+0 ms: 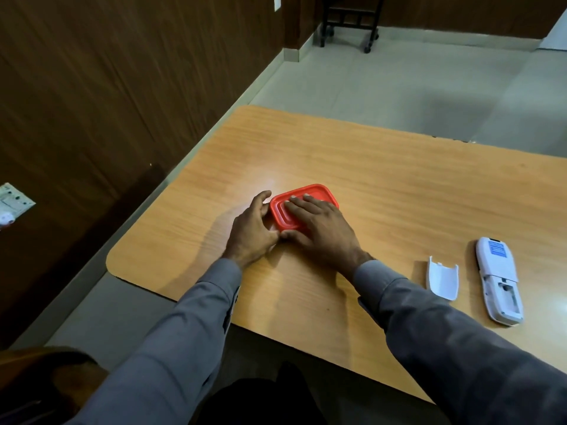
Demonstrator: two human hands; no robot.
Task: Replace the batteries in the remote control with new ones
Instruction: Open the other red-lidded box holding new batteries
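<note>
Box (303, 207): right hand (322, 231) flat on lid, left fingers (260, 200) curl at its edge; better lift one corner slowly.

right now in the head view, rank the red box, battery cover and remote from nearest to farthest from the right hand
1. red box, under the right hand itself
2. battery cover, lying to its right
3. remote, farther right, back open
</note>
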